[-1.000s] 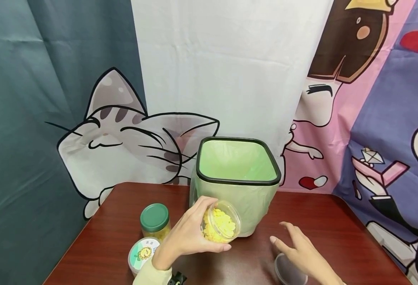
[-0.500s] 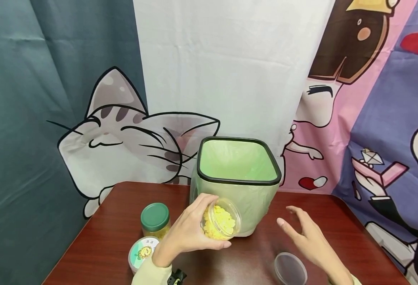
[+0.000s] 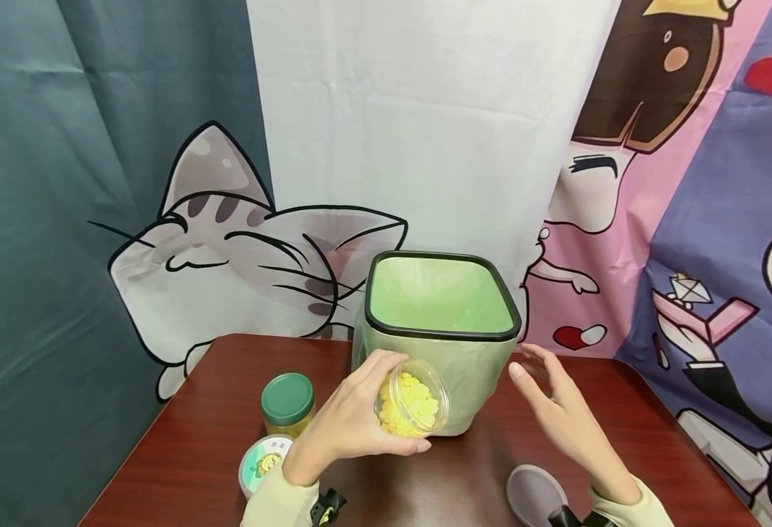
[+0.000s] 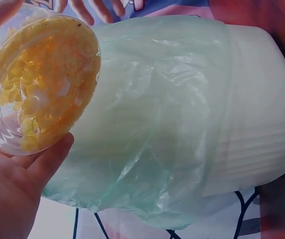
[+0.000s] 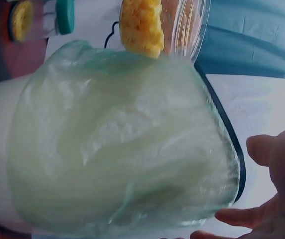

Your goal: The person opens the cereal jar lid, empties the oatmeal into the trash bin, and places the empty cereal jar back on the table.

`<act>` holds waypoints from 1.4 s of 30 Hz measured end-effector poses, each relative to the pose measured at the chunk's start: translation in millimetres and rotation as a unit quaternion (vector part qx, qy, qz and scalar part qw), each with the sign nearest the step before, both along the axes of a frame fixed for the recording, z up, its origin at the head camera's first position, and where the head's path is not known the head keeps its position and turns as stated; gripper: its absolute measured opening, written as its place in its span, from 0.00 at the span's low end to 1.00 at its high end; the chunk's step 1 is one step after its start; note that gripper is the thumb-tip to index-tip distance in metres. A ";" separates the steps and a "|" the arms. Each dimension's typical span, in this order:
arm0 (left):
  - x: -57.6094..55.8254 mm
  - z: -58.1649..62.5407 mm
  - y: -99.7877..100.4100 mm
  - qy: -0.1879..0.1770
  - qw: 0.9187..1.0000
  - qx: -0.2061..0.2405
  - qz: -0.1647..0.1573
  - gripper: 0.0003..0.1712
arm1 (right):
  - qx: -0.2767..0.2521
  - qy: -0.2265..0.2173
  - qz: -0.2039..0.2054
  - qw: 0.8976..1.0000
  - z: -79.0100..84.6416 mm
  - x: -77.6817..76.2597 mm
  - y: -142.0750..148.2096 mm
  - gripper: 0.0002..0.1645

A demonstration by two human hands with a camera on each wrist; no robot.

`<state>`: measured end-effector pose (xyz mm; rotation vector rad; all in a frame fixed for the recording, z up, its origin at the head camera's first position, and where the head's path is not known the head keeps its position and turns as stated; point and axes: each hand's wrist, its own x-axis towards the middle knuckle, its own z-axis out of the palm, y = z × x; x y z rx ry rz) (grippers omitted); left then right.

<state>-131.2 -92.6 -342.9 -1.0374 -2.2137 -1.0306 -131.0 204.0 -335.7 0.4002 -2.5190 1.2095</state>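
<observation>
My left hand (image 3: 353, 421) grips a clear plastic jar (image 3: 412, 399), tilted with its open mouth toward the right. Small yellow pieces (image 4: 28, 94) fill part of it, seen through the jar's bottom in the left wrist view. Just behind the jar stands a trash bin (image 3: 438, 359) with a black rim, lined with a pale green plastic bag (image 5: 107, 144). My right hand (image 3: 566, 417) is raised beside the bin's right side, fingers spread and holding nothing. Below it, a clear round lid (image 3: 536, 495) lies on the table.
On the table's left stand a jar with a green lid (image 3: 287, 400) and a tub with a sunflower-like picture on its lid (image 3: 263, 462). The brown table (image 3: 181, 446) backs onto a cartoon-printed curtain (image 3: 425, 110).
My right hand has moved up and away from the round lid, toward the bin's right side. The left hand with the jar has stayed almost in place, rising slightly.
</observation>
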 end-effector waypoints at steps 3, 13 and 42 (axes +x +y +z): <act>-0.7 4.7 0.1 0.002 1.000 0.003 0.003 0.50 | -0.026 0.006 0.015 1.000 5.7 -2.7 -6.2 0.27; -3.0 12.1 -1.4 0.004 1.000 0.005 0.008 0.51 | -0.063 -0.024 -0.016 0.998 20.1 -10.8 -20.4 0.36; -5.5 30.0 -0.3 0.024 0.999 0.034 -0.018 0.51 | -0.140 -0.054 -0.021 0.988 12.1 -36.2 -32.7 0.30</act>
